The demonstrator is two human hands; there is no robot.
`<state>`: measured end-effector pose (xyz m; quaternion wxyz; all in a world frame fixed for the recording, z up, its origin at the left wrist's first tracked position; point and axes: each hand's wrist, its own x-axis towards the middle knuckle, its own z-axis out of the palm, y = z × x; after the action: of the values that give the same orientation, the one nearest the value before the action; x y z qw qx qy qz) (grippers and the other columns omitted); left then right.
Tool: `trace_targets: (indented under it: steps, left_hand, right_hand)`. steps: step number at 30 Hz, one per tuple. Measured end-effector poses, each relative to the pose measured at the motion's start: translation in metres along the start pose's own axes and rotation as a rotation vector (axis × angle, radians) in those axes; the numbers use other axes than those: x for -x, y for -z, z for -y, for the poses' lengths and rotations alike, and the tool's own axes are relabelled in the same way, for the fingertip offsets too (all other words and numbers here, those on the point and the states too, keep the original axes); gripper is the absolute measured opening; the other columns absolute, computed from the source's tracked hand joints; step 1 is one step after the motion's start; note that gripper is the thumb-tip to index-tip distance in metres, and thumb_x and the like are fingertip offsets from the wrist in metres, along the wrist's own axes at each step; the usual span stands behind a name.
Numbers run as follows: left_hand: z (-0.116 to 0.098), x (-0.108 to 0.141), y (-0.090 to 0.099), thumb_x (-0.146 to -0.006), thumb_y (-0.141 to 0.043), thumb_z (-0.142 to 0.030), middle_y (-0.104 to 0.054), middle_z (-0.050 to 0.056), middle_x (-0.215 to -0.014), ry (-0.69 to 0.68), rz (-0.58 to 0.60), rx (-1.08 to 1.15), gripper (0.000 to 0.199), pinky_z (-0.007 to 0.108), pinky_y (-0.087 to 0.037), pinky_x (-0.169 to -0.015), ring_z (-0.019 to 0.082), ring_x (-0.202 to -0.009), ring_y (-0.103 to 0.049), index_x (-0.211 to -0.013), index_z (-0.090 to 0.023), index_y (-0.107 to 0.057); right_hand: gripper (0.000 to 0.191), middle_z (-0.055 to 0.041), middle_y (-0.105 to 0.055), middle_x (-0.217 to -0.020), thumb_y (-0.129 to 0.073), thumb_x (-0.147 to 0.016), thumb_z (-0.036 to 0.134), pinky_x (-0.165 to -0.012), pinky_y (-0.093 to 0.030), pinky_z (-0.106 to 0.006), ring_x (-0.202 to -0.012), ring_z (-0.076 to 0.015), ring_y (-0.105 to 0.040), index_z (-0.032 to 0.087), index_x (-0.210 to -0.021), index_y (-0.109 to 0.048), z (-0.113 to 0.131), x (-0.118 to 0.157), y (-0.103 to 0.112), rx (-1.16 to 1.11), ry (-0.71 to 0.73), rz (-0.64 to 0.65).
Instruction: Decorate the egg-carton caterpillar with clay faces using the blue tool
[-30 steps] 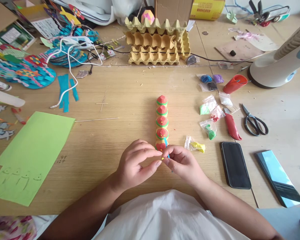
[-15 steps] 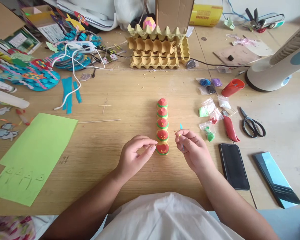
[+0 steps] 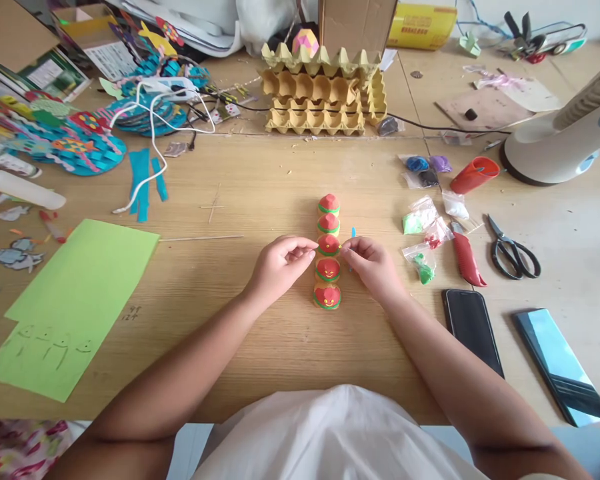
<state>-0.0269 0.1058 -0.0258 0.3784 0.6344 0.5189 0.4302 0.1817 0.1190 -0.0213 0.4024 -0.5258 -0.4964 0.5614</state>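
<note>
Several egg-carton cups with red clay tops and green rims form a column on the table. The nearest cup (image 3: 327,297) and the one behind it (image 3: 327,270) bear yellow faces. On the middle cup (image 3: 329,245) there is a small yellow dot. My left hand (image 3: 286,261), fingertips pinched together, is at that cup's left side; what it grips, if anything, is too small to see. Between the fingertips of my right hand (image 3: 367,261) is a tiny yellow piece (image 3: 340,247), at the cup's right edge. A thin blue tool (image 3: 353,233) shows by this hand.
Bags of colored clay (image 3: 423,215), a red cup (image 3: 475,175), scissors (image 3: 514,255) and a phone (image 3: 473,328) lie to the right. Green paper (image 3: 83,280) is at the left. Egg cartons (image 3: 315,120) stand at the back.
Both hands have moved forward along the column to the middle cup. My right hand has come in left, bringing the yellow piece beside that cup. The view has shifted slightly.
</note>
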Motion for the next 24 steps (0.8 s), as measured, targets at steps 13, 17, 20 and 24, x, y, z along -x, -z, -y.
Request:
trace_targets:
  steps: [13,17,20,24]
  left_hand:
    - [0.016,-0.022,-0.017,-0.087,-0.065,-0.016,-0.066,0.008,-0.118,-0.079,0.046,0.019,0.030,0.023,-0.053,-0.068,0.016,-0.098,-0.064,-0.115,-0.022,-0.073]
    - [0.011,-0.022,-0.020,-0.087,-0.065,-0.014,-0.067,0.008,-0.121,-0.089,0.056,0.006,0.032,0.023,-0.052,-0.064,0.016,-0.097,-0.065,-0.117,-0.023,-0.073]
    - [0.009,-0.023,-0.022,-0.087,-0.065,-0.013,-0.068,0.007,-0.119,-0.109,0.054,0.000,0.031,0.023,-0.052,-0.064,0.016,-0.095,-0.066,-0.115,-0.022,-0.073]
    - [0.008,-0.023,-0.023,-0.086,-0.068,-0.014,-0.069,0.006,-0.115,-0.127,0.044,-0.010,0.029,0.023,-0.052,-0.064,0.016,-0.096,-0.067,-0.113,-0.022,-0.073]
  right_hand:
    - [0.016,0.0027,-0.054,-0.065,-0.064,-0.083,0.033,-0.055,-0.031,-0.027,-0.059,-0.0112,-0.043,0.018,-0.079,-0.063,0.001,-0.006,-0.005,0.204,0.010,0.016]
    - [0.014,0.0033,-0.053,-0.064,-0.064,-0.082,0.031,-0.054,-0.031,-0.026,-0.058,-0.0110,-0.042,0.018,-0.078,-0.062,0.000,-0.007,-0.005,0.222,0.006,0.017]
    - [0.014,0.0033,-0.053,-0.063,-0.064,-0.081,0.031,-0.053,-0.031,-0.026,-0.057,-0.0110,-0.042,0.018,-0.076,-0.061,-0.001,-0.009,-0.005,0.220,0.003,0.015]
    - [0.015,0.0035,-0.052,-0.062,-0.064,-0.081,0.032,-0.053,-0.030,-0.026,-0.057,-0.0108,-0.041,0.018,-0.075,-0.060,-0.002,-0.011,-0.005,0.221,0.005,0.003]
